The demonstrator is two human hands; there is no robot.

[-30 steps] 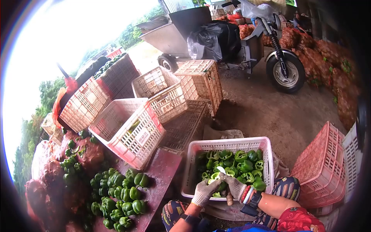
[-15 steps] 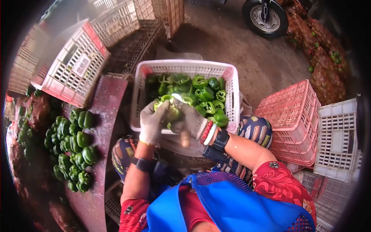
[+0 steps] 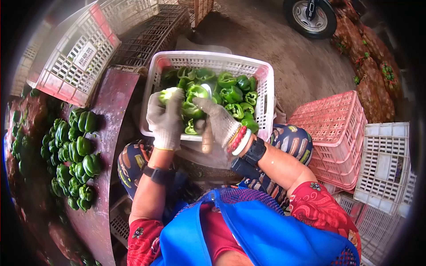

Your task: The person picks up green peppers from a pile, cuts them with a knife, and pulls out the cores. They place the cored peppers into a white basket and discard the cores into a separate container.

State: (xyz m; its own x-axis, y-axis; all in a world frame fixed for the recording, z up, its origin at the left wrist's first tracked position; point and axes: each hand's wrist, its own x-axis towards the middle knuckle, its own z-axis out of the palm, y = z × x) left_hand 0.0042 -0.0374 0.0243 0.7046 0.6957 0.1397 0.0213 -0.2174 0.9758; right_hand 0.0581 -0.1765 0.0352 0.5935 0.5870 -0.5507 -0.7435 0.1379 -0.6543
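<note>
Above the near left part of a white and pink plastic crate (image 3: 265, 99) is my left hand (image 3: 165, 117), in a pale work glove, its fingers closed on a piece of light green pepper (image 3: 169, 95). To its right my gloved right hand (image 3: 217, 119) grips a knife by its wooden handle (image 3: 207, 141), which points down toward me. The knife's pale blade (image 3: 207, 90) shows above the fingers. Cut green peppers (image 3: 231, 95), several of them opened, lie in the crate beneath both hands.
Whole green peppers (image 3: 83, 146) lie on a reddish board (image 3: 116, 99) at the left, below a tilted white and red crate (image 3: 80, 57). Stacked pink crates (image 3: 326, 126) and white crates (image 3: 384, 162) stand at the right. A wheel (image 3: 310, 17) and red net sacks (image 3: 375, 84) are farther back.
My left hand has moved left, away from my right hand, with a piece of pepper. The knife blade shows more clearly between them. The whole view has shifted slightly.
</note>
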